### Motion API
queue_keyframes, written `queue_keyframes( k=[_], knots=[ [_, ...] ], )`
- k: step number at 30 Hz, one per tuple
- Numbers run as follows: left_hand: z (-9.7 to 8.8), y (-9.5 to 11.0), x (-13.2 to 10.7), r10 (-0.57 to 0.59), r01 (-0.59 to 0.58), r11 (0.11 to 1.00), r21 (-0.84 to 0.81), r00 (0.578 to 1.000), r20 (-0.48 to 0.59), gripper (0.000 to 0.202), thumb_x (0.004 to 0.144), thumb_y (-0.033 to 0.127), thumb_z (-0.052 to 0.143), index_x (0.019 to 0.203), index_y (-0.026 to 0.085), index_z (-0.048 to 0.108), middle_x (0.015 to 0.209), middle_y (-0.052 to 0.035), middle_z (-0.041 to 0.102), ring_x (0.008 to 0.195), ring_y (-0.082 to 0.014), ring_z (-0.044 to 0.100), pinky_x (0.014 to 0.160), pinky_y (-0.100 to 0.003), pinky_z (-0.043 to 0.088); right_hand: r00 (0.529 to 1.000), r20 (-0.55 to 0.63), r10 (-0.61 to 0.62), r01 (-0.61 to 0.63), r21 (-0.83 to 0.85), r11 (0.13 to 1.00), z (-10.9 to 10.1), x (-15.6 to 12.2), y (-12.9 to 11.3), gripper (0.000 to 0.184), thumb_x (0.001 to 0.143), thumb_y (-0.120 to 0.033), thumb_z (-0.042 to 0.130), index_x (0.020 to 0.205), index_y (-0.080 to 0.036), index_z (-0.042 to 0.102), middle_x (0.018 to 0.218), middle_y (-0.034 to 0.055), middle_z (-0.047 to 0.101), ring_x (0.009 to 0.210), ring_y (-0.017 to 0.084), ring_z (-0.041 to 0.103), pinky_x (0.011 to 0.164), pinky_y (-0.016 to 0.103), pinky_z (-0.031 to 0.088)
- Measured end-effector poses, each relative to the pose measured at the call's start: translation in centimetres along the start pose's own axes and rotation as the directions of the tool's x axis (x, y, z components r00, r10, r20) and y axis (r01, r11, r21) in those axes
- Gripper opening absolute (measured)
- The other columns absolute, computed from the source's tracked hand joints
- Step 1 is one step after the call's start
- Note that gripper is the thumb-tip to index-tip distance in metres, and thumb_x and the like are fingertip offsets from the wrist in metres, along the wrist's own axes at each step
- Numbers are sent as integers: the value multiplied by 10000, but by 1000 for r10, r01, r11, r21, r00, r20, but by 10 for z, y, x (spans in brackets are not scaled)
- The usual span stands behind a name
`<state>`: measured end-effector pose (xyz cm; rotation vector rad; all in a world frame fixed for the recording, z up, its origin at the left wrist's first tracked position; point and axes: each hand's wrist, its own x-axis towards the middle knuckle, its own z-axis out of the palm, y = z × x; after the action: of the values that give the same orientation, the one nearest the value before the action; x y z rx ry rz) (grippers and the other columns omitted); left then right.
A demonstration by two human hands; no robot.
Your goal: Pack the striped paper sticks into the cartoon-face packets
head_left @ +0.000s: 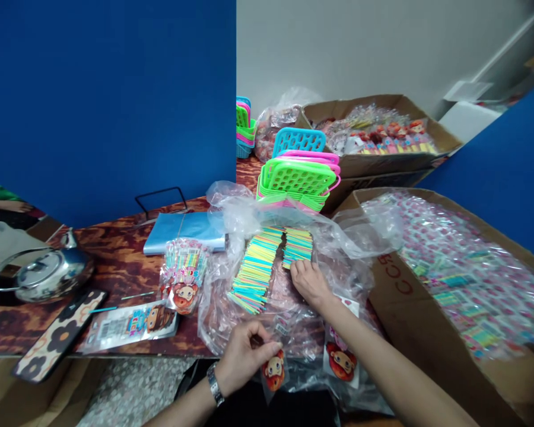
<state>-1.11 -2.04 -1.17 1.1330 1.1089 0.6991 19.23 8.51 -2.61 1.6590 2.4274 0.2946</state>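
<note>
My left hand [244, 354] is closed around a small clear packet with a cartoon face [274, 370], held low near the table's front edge. My right hand [309, 281] reaches forward, fingers curled onto the near end of a bundle of pastel sticks [297, 246]. A longer row of the same sticks [254, 270] lies beside it on crumpled clear plastic [231, 207]. A filled packet with a cartoon face [184, 276] stands to the left. Another cartoon packet [340, 359] lies under my right forearm.
A stack of green, pink and blue plastic baskets [298, 178] sits behind the sticks. Cardboard boxes of packed goods stand at the back right [378, 133] and right [467, 267]. On the left lie a metal kettle [44, 273], a flowered case [56, 341], a flat packet [129, 323] and blue sheets [184, 231].
</note>
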Motion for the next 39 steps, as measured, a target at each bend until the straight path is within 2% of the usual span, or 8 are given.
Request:
queue_keyframes(
  k=[12,18,28,37,39],
  knots=[
    [-3,8,2,38,-40,997,-64,999,-23,251,691,315,670,634,141,498,593,14,553,541,-93,503,523,-200,387,995,79,59,-71,161,984,-1,6,14,193,837,-61,367,915,-141,525,900,114,580,866,214,521,695,283,354],
    [-3,12,8,35,-37,990,-139,999,-22,276,687,318,678,621,146,472,556,34,520,512,-79,471,501,-189,364,990,114,84,-115,307,945,-4,2,26,181,823,-75,382,954,-147,484,848,71,623,741,152,578,599,223,324],
    [-3,11,8,12,-15,987,-160,1000,-23,297,689,350,677,630,149,466,552,30,543,503,-79,475,490,-188,363,983,75,165,-181,441,879,-4,1,32,170,852,-113,346,925,-161,491,857,85,629,709,146,582,587,220,315],
    [-1,27,13,77,-80,986,-149,997,-27,302,687,378,675,611,154,487,574,23,558,530,-94,502,516,-201,387,972,26,235,-208,563,800,-11,-1,34,180,822,-138,381,939,-151,518,914,118,615,789,178,569,653,254,380],
    [-3,33,17,131,-136,984,-117,990,-47,300,683,384,679,597,157,503,625,-2,588,611,-127,552,591,-232,426,970,30,240,-201,653,730,-17,-4,30,213,861,-184,340,1000,-158,498,855,85,616,737,163,576,640,255,407]
  ],
)
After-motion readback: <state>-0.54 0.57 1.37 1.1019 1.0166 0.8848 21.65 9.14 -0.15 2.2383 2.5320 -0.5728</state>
